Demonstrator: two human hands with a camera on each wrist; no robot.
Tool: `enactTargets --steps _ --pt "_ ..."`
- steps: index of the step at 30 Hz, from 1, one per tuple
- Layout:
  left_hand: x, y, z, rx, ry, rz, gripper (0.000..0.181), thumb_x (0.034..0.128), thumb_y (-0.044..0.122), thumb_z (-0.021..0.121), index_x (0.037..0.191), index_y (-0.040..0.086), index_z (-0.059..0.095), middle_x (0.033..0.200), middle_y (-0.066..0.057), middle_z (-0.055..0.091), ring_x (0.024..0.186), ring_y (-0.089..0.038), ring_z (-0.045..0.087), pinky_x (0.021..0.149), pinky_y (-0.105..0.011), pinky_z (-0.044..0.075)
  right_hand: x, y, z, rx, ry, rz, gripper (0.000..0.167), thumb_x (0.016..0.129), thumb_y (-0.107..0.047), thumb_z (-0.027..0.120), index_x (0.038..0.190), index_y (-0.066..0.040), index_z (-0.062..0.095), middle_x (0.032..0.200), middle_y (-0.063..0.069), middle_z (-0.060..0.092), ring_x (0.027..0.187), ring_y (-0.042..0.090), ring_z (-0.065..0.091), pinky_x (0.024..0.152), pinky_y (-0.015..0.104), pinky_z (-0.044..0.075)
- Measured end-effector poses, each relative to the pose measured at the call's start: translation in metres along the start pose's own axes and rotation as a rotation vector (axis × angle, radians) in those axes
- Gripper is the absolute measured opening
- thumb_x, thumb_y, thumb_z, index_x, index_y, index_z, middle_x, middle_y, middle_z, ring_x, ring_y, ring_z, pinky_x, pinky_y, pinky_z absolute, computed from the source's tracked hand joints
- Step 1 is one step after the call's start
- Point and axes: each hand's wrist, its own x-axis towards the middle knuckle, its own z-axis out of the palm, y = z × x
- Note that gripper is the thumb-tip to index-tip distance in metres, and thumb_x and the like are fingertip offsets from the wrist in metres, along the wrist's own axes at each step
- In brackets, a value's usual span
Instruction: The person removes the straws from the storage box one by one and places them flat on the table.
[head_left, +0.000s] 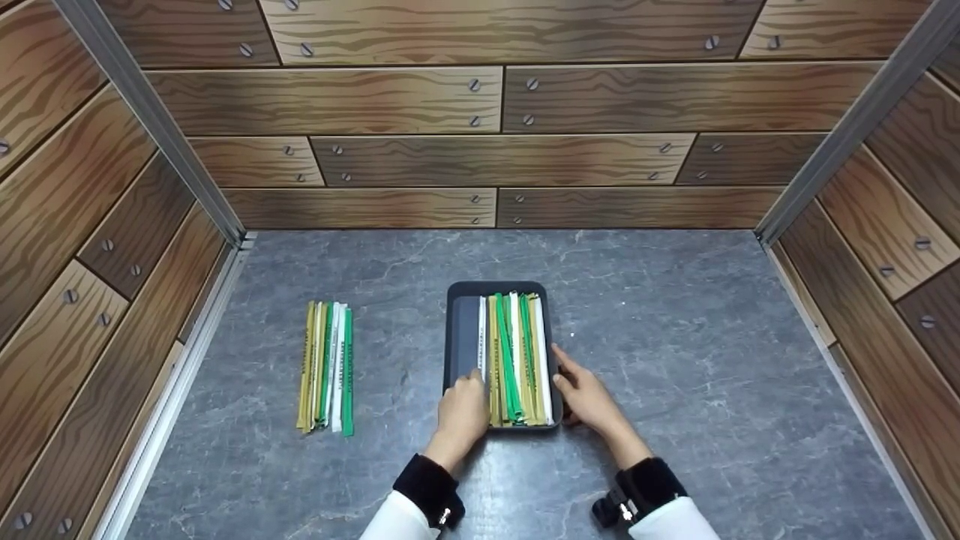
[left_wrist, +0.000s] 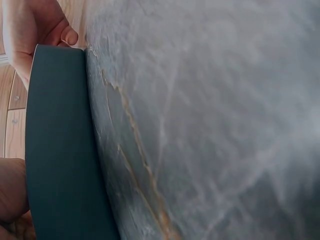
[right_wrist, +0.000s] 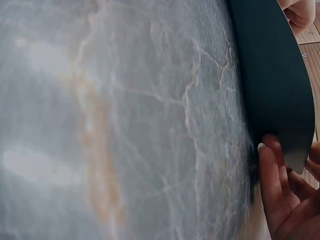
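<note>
A dark grey rectangular tray point(head_left: 463, 337) stands on the floor panel with several long thin printed packets point(head_left: 516, 352) in gold, green and white lying lengthwise in it. My left hand point(head_left: 463, 409) reaches over the tray's near left part, fingers curled at the lower end of the leftmost white packet point(head_left: 481, 322); that end is hidden. Beside the tray's right wall is my right hand point(head_left: 589, 394), its fingers touching the outside. In the right wrist view those fingers point(right_wrist: 270, 175) lie against the tray's corner. The left wrist view shows the tray's outer wall point(left_wrist: 65, 140) between both hands.
To the left, a row of similar gold, green and white packets point(head_left: 326, 367) lies side by side on the grey marbled surface point(head_left: 390, 270). Wood-patterned walls point(head_left: 405, 161) with metal corner strips enclose the back and both sides.
</note>
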Motion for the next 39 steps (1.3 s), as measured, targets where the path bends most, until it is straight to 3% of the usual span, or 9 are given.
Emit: enactTargets --steps 10,16,20,25,28,32,35,39 --pt "0.001 -0.001 -0.001 -0.020 -0.010 0.003 0.023 0.0720 -0.004 0.066 0.094 -0.007 0.064 0.074 -0.022 0.065 0.065 -0.039 0.065 0.056 -0.047 0.055 -0.001 0.000 -0.001 -0.010 0.001 -0.007 0.057 0.100 -0.012 0.054 0.153 -0.023 0.036 0.148 0.030 0.037 0.048 0.022 0.054 0.041 0.040 0.052" --pt "0.002 -0.003 -0.006 -0.105 -0.049 -0.036 0.029 0.0705 -0.002 0.068 0.099 -0.006 0.064 0.079 -0.023 0.067 0.067 -0.039 0.066 0.053 -0.045 0.055 0.001 0.001 0.000 -0.005 0.001 0.007 0.057 0.101 -0.011 0.053 0.154 -0.022 0.035 0.146 0.030 0.038 0.053 0.023 0.059 0.042 0.040 0.053" --pt "0.004 -0.003 -0.015 -0.163 -0.032 -0.034 0.031 0.0726 -0.003 0.066 0.104 -0.004 0.064 0.084 -0.022 0.068 0.071 -0.038 0.068 0.054 -0.047 0.054 0.001 0.001 0.000 -0.003 0.003 0.011 0.056 0.101 -0.011 0.053 0.153 -0.022 0.036 0.146 0.030 0.039 0.057 0.024 0.060 0.043 0.039 0.054" --pt "0.006 -0.008 -0.033 -0.228 0.004 -0.034 0.047 0.0764 -0.006 0.064 0.123 -0.005 0.059 0.098 -0.024 0.068 0.082 -0.038 0.068 0.064 -0.046 0.057 0.001 0.001 0.000 0.003 0.003 0.001 0.056 0.101 -0.011 0.054 0.153 -0.022 0.037 0.146 0.030 0.039 0.060 0.024 0.061 0.043 0.039 0.053" --pt "0.006 -0.016 -0.046 -0.247 0.045 -0.053 0.054 0.0772 -0.008 0.063 0.130 -0.005 0.055 0.099 -0.025 0.068 0.079 -0.037 0.068 0.065 -0.044 0.058 0.000 0.002 -0.001 0.003 0.003 -0.002 0.057 0.100 -0.011 0.054 0.153 -0.022 0.036 0.146 0.030 0.039 0.057 0.024 0.059 0.042 0.039 0.053" --pt "0.005 -0.034 -0.062 -0.231 0.120 -0.086 0.051 0.0796 -0.007 0.065 0.130 -0.004 0.056 0.101 -0.025 0.068 0.080 -0.040 0.067 0.068 -0.048 0.057 0.000 0.003 -0.001 0.002 0.007 -0.006 0.057 0.100 -0.010 0.054 0.153 -0.021 0.037 0.145 0.031 0.040 0.053 0.023 0.056 0.041 0.039 0.053" --pt "0.004 -0.052 -0.071 -0.225 0.150 -0.136 0.050 0.0809 -0.007 0.065 0.130 -0.004 0.056 0.108 -0.026 0.066 0.085 -0.042 0.066 0.072 -0.050 0.056 0.001 0.003 -0.001 -0.010 0.009 -0.011 0.057 0.100 -0.011 0.055 0.153 -0.021 0.037 0.146 0.031 0.039 0.050 0.023 0.055 0.041 0.039 0.052" --pt "0.000 -0.077 -0.079 -0.204 0.155 -0.210 0.049 0.0816 -0.006 0.065 0.129 -0.004 0.057 0.106 -0.027 0.067 0.082 -0.041 0.066 0.069 -0.050 0.056 0.001 0.003 -0.001 -0.022 0.007 -0.012 0.056 0.100 -0.012 0.055 0.153 -0.022 0.037 0.146 0.030 0.039 0.048 0.022 0.054 0.041 0.039 0.052"
